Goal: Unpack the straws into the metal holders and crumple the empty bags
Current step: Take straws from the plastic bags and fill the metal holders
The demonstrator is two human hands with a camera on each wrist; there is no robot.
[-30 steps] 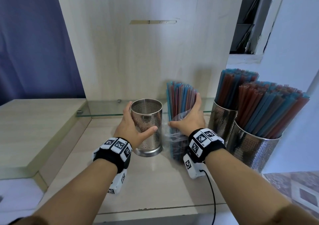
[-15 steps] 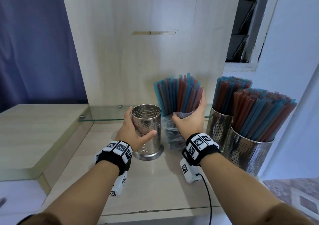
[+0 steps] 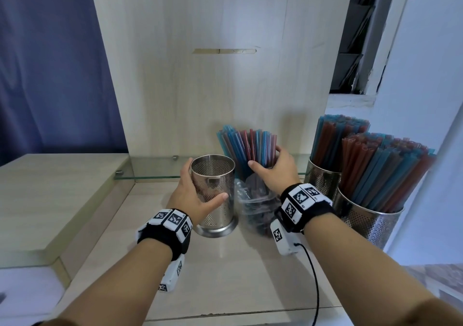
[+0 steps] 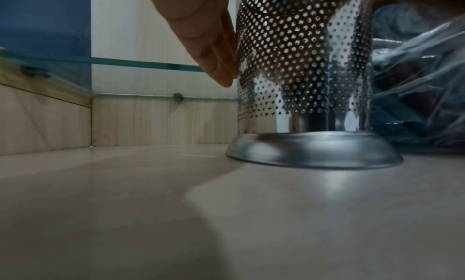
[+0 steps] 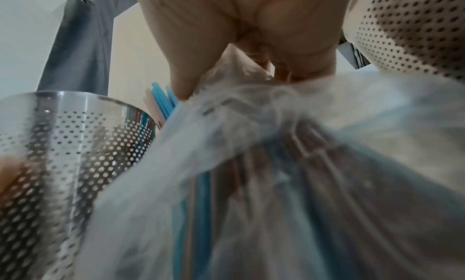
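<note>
Holder [image 3: 213, 190] empty in left hand [image 3: 193, 198], two holders [image 3: 365, 213] full — straws [image 3: 248, 148] bagged

head – above, facing down | wrists – low, close | shared – empty holder [image 3: 213, 188]

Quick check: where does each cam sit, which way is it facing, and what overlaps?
Head: up high, looking forward and down; both forearms, left hand holding the empty holder, right hand gripping the straws in their bag.
Left wrist: low by the counter, facing the holder's base; fingers show.
Right wrist: under the palm, looking up along the bag.
Shared: the empty holder, in all three.
</note>
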